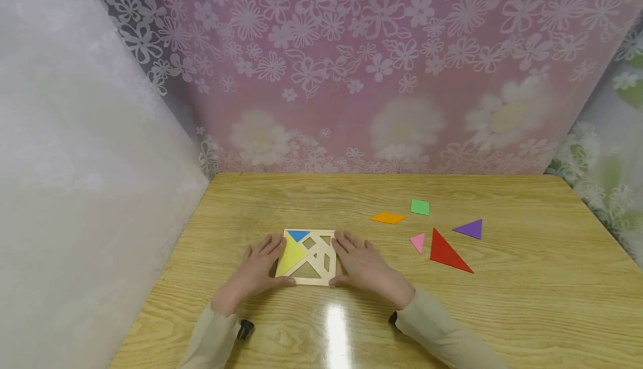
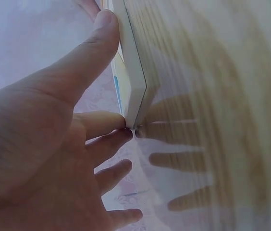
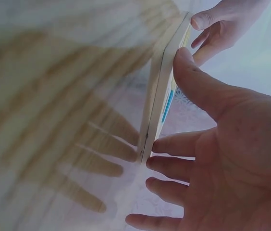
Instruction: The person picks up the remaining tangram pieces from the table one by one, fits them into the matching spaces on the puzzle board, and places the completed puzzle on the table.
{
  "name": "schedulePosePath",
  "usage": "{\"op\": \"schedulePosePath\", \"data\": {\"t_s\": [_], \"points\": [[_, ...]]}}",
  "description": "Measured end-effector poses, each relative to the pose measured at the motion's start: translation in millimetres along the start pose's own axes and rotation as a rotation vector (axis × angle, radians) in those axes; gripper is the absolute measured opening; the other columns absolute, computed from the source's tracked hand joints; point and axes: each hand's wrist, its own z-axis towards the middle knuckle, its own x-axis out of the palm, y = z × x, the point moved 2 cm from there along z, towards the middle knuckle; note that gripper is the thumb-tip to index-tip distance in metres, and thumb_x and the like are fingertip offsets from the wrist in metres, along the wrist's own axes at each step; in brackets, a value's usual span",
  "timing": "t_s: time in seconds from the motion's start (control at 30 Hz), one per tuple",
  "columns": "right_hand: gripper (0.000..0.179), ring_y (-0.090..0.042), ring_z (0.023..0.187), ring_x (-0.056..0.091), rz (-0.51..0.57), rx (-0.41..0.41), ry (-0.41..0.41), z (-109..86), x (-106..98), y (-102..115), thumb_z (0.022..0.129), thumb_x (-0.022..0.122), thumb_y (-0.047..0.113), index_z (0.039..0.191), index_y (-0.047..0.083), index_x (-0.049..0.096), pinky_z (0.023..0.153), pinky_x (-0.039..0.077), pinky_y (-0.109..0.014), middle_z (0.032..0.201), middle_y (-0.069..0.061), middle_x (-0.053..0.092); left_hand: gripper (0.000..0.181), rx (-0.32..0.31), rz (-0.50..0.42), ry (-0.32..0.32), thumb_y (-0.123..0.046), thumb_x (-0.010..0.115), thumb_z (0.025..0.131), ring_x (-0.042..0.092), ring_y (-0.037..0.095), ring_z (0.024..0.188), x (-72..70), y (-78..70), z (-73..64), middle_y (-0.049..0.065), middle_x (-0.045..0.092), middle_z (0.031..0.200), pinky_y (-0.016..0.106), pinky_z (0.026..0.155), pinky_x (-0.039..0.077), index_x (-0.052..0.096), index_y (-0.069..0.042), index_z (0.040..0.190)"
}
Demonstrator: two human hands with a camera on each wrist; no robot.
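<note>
A wooden tangram board (image 1: 312,282) lies flat on the table between both hands. Its left side holds a large yellow triangle (image 1: 291,254), with a smaller blue triangle (image 1: 298,235) at the top left; several other cut-outs show bare table. The left hand (image 1: 255,268) grips the board's left side, thumb at the near edge and fingertips at the far corner. On the opposite side, the right hand (image 1: 366,267) holds the board likewise. Both wrist views show thumb and first fingers touching the board's rim (image 2: 134,77), the outer fingers spread free.
Right of the board lie an orange parallelogram (image 1: 388,217), a green square (image 1: 420,207), a pink triangle (image 1: 418,242), a red triangle (image 1: 449,253) and a purple triangle (image 1: 470,229). A flowered curtain (image 1: 351,67) hangs behind the wood-grain table (image 1: 527,302).
</note>
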Motion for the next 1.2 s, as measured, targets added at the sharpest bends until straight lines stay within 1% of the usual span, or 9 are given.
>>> {"op": "schedulePosePath", "data": {"t_s": [0.3,0.5,0.67,0.83,1.07,1.2], "points": [[0.093,-0.036,0.152,0.026,-0.05,-0.02,-0.012,-7.8,4.3,5.9,0.086,0.075,0.051,0.154,-0.001,0.039,0.114,0.029,-0.066,0.164,-0.015,0.029,0.099,-0.013,0.003,-0.006,-0.049,0.078,0.084,0.018,0.046,0.152,3.5,-4.8,-11.3,0.018,0.027,0.164,0.078,0.112,0.011,0.033,0.002,0.157],[0.093,-0.036,0.151,0.027,-0.049,-0.028,-0.018,-13.3,6.8,10.3,0.086,0.075,0.05,0.154,-0.002,0.039,0.113,0.029,-0.067,0.164,-0.016,0.029,0.1,-0.023,-0.018,-0.019,-0.049,0.079,0.083,0.018,0.044,0.152,4.4,-9.1,-20.1,0.019,0.029,0.163,0.078,0.112,0.011,0.034,0.001,0.156],[0.092,-0.036,0.151,0.028,-0.048,-0.031,-0.02,-18.9,6.6,14.0,0.086,0.076,0.05,0.153,-0.002,0.04,0.113,0.03,-0.066,0.164,-0.016,0.031,0.1,-0.024,-0.016,-0.028,-0.051,0.079,0.082,0.019,0.044,0.152,6.2,-11.3,-26.1,0.018,0.03,0.163,0.078,0.111,0.011,0.036,0.001,0.155],[0.092,-0.038,0.151,0.028,-0.039,-0.042,-0.029,-24.5,6.5,16.0,0.085,0.076,0.049,0.153,-0.003,0.041,0.113,0.03,-0.067,0.163,-0.018,0.031,0.101,-0.021,-0.01,-0.038,-0.053,0.079,0.082,0.02,0.044,0.152,8.6,-12.8,-29.1,0.017,0.03,0.164,0.078,0.111,0.013,0.036,0.001,0.155],[0.092,-0.039,0.149,0.03,-0.053,-0.063,-0.056,-29.5,7.8,14.8,0.084,0.077,0.048,0.151,-0.005,0.042,0.111,0.032,-0.068,0.162,-0.019,0.034,0.1,-0.02,-0.013,-0.045,-0.052,0.079,0.082,0.022,0.043,0.151,10.8,-17.6,-33.0,0.017,0.031,0.163,0.078,0.111,0.014,0.037,0.001,0.155],[0.092,-0.038,0.149,0.031,-0.052,-0.06,-0.055,-31.8,7.5,13.5,0.084,0.077,0.048,0.151,-0.004,0.043,0.111,0.033,-0.067,0.161,-0.019,0.034,0.099,-0.015,-0.003,-0.048,-0.052,0.079,0.083,0.022,0.043,0.151,12.8,-20.4,-33.5,0.017,0.031,0.163,0.078,0.111,0.013,0.037,0.001,0.155]]}}
